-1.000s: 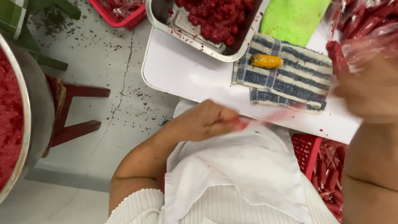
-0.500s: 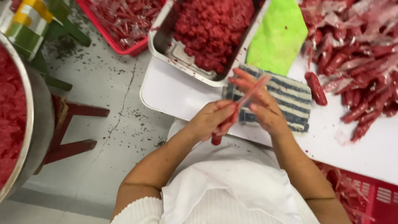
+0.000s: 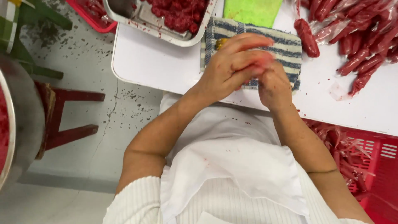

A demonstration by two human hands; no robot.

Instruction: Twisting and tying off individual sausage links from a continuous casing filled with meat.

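L hand (image 3: 232,70) curled over R hand (image 3: 271,85), both pinched on one small red piece (image 3: 260,65), mostly hidden, above 1 striped cloth (image 3: 286,49). 1 metal tray (image 3: 145,25) w/ red meat beyond; 1 heap of wrapped red sausages (image 3: 356,41) to the right, uncountable.

Bright, even, diffuse overhead light, with only soft, faint shadows under the hands on the white table (image 3: 166,66). Slight motion blur over the fingertips and the wrapped red sausages (image 3: 360,37) at upper right. Mild softness toward the edges, no harsh glare.
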